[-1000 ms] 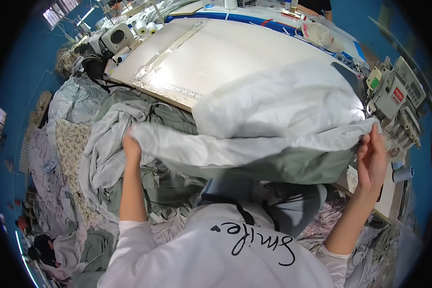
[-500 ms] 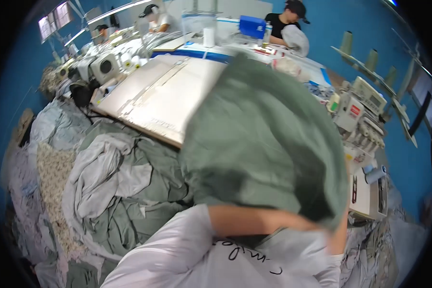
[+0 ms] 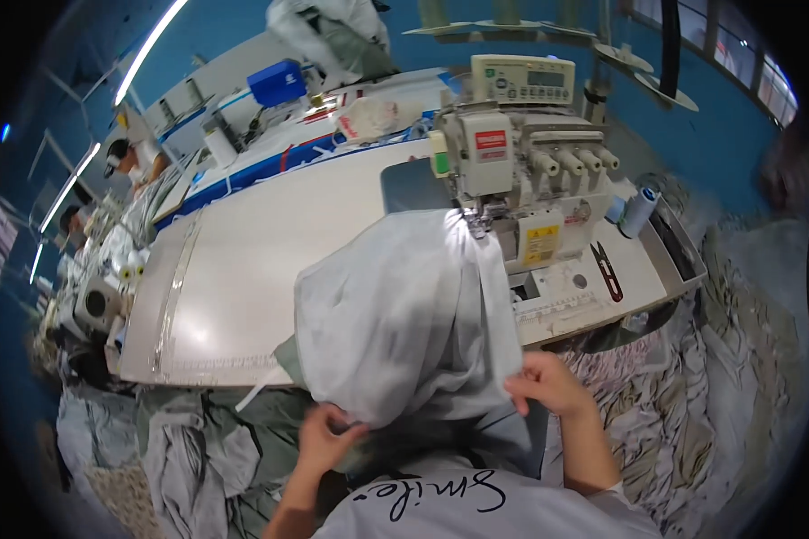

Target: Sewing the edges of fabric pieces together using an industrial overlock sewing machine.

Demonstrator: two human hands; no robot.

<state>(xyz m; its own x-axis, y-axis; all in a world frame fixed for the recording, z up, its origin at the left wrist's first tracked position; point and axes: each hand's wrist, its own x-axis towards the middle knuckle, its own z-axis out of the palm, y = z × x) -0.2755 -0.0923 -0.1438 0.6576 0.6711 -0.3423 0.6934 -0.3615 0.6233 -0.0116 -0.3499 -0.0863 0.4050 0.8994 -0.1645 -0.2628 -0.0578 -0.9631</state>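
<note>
A light grey garment, with a bit of green cloth at its left side, spreads over the near edge of the table. Its far end runs up to the presser foot of a white overlock sewing machine. With thumb and fingers closed, my left hand pinches the garment's lower left edge. On the other side, my right hand grips the strip of cloth that hangs down from the machine's foot. Some fingertips of both hands are hidden by the fabric.
Red-handled thread snips and a pale blue thread cone are to the right of the machine. Heaped garments hang below the pale tabletop. Behind stands another table with a blue box; a person works at far left.
The view has turned right, toward the machine. The cloth, held up green side showing, now lies grey side up on the table with its far end at the machine's foot.
</note>
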